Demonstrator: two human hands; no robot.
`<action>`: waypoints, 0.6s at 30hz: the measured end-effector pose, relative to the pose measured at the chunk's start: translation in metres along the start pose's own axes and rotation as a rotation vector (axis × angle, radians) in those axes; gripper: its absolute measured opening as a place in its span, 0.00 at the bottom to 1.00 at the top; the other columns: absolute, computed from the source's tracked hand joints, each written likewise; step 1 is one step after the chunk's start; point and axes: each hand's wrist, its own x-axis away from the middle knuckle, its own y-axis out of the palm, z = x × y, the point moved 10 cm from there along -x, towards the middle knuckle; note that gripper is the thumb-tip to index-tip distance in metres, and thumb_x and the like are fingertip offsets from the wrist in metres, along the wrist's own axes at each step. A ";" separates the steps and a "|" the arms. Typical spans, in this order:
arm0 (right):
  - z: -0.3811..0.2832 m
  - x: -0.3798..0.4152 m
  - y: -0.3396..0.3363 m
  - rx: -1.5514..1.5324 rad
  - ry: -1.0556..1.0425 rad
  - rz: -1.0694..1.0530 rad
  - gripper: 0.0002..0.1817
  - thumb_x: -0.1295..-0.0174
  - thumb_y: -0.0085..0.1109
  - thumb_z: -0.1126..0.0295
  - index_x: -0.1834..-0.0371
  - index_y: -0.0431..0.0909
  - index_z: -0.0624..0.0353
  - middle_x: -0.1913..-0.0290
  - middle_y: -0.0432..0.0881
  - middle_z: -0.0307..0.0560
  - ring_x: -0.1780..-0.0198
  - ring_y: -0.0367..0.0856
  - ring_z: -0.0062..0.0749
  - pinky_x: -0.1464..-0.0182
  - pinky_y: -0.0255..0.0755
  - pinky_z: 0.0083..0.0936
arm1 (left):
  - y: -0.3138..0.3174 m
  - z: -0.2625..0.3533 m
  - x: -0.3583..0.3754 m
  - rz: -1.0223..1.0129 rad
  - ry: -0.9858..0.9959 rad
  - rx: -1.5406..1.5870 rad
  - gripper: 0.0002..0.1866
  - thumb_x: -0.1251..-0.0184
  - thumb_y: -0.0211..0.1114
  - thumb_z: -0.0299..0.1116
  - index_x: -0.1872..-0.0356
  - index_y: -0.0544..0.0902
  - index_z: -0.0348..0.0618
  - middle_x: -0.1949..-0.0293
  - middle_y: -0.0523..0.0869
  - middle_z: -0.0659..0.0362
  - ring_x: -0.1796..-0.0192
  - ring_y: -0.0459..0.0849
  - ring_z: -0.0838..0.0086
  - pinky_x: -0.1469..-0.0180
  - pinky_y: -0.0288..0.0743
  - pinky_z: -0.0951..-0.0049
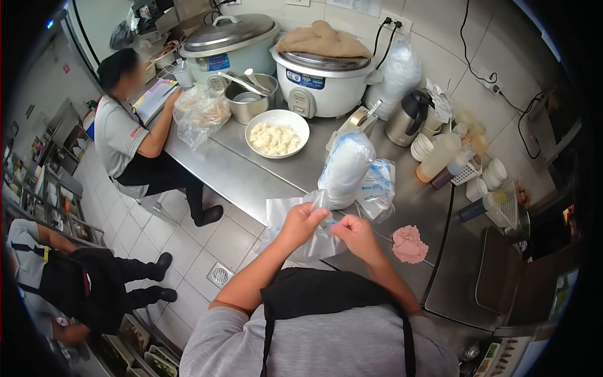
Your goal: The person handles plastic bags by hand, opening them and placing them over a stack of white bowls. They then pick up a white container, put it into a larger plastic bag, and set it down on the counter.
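My left hand is closed on a clear plastic bag, its thumb lying along the upper part. Close beside it, my right hand pinches the same bag with curled fingers. The bag hangs over the front edge of the steel counter; I cannot make out anything inside it. Just beyond my hands stands a large roll of plastic bags, with a blue-printed plastic packet next to it. A crumpled pink cloth lies to the right of my right hand.
A white bowl of rice, a steel pot and two rice cookers stand along the back. Sauce bottles and a thermos jug are at right. One person sits at left; another stands behind.
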 end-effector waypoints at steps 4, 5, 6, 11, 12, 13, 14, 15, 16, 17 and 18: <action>0.012 -0.004 -0.018 -0.040 -0.006 0.108 0.08 0.47 0.56 0.68 0.78 0.72 0.61 0.81 0.72 0.32 0.78 0.64 0.10 0.77 0.59 0.11 | -0.046 0.030 0.004 0.303 0.182 -0.161 0.07 0.46 0.56 0.27 0.79 0.74 0.36 0.79 0.78 0.61 0.75 0.74 0.78 0.69 0.68 0.79; 0.014 -0.007 -0.020 -0.083 -0.030 0.128 0.08 0.47 0.56 0.68 0.78 0.72 0.61 0.81 0.72 0.32 0.79 0.64 0.11 0.77 0.58 0.11 | -0.058 0.056 0.012 0.417 0.377 -0.295 0.05 0.48 0.55 0.26 0.79 0.74 0.37 0.79 0.77 0.61 0.75 0.73 0.79 0.70 0.67 0.80; 0.014 -0.009 -0.021 -0.158 -0.050 0.157 0.08 0.47 0.56 0.69 0.77 0.72 0.61 0.81 0.71 0.32 0.79 0.63 0.11 0.78 0.58 0.11 | -0.066 0.081 0.023 0.528 0.573 -0.431 0.03 0.49 0.54 0.24 0.79 0.74 0.38 0.79 0.77 0.61 0.75 0.72 0.80 0.70 0.67 0.80; 0.012 -0.011 -0.029 -0.255 -0.051 0.235 0.06 0.48 0.54 0.72 0.76 0.68 0.61 0.81 0.68 0.31 0.80 0.61 0.11 0.79 0.56 0.12 | -0.040 0.067 0.025 -0.004 0.330 -0.333 0.02 0.52 0.53 0.24 0.77 0.70 0.37 0.78 0.74 0.58 0.76 0.72 0.76 0.74 0.65 0.79; 0.010 -0.012 -0.028 -0.254 -0.056 0.230 0.07 0.48 0.54 0.73 0.77 0.67 0.60 0.81 0.68 0.31 0.80 0.61 0.11 0.79 0.56 0.12 | -0.025 0.065 0.026 -0.087 0.270 -0.407 0.04 0.52 0.56 0.26 0.75 0.71 0.38 0.78 0.74 0.57 0.76 0.73 0.75 0.74 0.66 0.78; 0.010 -0.011 -0.027 -0.252 -0.059 0.220 0.07 0.48 0.54 0.73 0.78 0.66 0.59 0.81 0.67 0.30 0.79 0.61 0.11 0.79 0.56 0.12 | -0.006 0.063 0.026 -0.163 0.204 -0.476 0.07 0.52 0.58 0.29 0.73 0.71 0.39 0.77 0.74 0.57 0.76 0.73 0.74 0.73 0.66 0.77; 0.010 -0.011 -0.023 -0.250 -0.062 0.210 0.08 0.48 0.55 0.73 0.79 0.66 0.59 0.81 0.66 0.30 0.79 0.60 0.11 0.79 0.56 0.12 | 0.002 0.058 0.027 -0.162 0.139 -0.461 0.09 0.52 0.60 0.33 0.72 0.72 0.40 0.77 0.74 0.56 0.76 0.73 0.72 0.73 0.66 0.76; 0.011 -0.012 -0.016 -0.199 -0.070 0.175 0.09 0.48 0.55 0.72 0.80 0.65 0.58 0.81 0.66 0.30 0.79 0.60 0.11 0.79 0.55 0.12 | 0.009 0.052 0.027 -0.163 0.077 -0.441 0.12 0.52 0.63 0.36 0.70 0.72 0.41 0.76 0.75 0.56 0.76 0.73 0.71 0.72 0.67 0.74; 0.012 -0.011 -0.010 -0.146 -0.080 0.147 0.11 0.48 0.56 0.70 0.81 0.64 0.57 0.81 0.66 0.30 0.79 0.60 0.11 0.79 0.55 0.12 | 0.011 0.056 0.027 -0.074 0.212 -0.450 0.14 0.53 0.63 0.38 0.69 0.73 0.41 0.75 0.75 0.55 0.75 0.74 0.70 0.71 0.67 0.72; 0.013 -0.010 -0.005 -0.092 -0.091 0.128 0.12 0.48 0.57 0.69 0.82 0.63 0.56 0.81 0.65 0.29 0.79 0.59 0.11 0.79 0.54 0.12 | 0.011 0.061 0.028 0.006 0.350 -0.460 0.15 0.53 0.64 0.40 0.69 0.73 0.42 0.74 0.76 0.55 0.74 0.74 0.69 0.70 0.68 0.71; 0.022 -0.010 0.001 -0.241 -0.041 0.105 0.11 0.48 0.57 0.68 0.80 0.65 0.57 0.80 0.67 0.31 0.79 0.61 0.11 0.79 0.55 0.11 | 0.018 0.055 0.025 -0.058 0.325 -0.462 0.15 0.53 0.64 0.40 0.69 0.73 0.42 0.74 0.76 0.55 0.74 0.75 0.68 0.70 0.68 0.71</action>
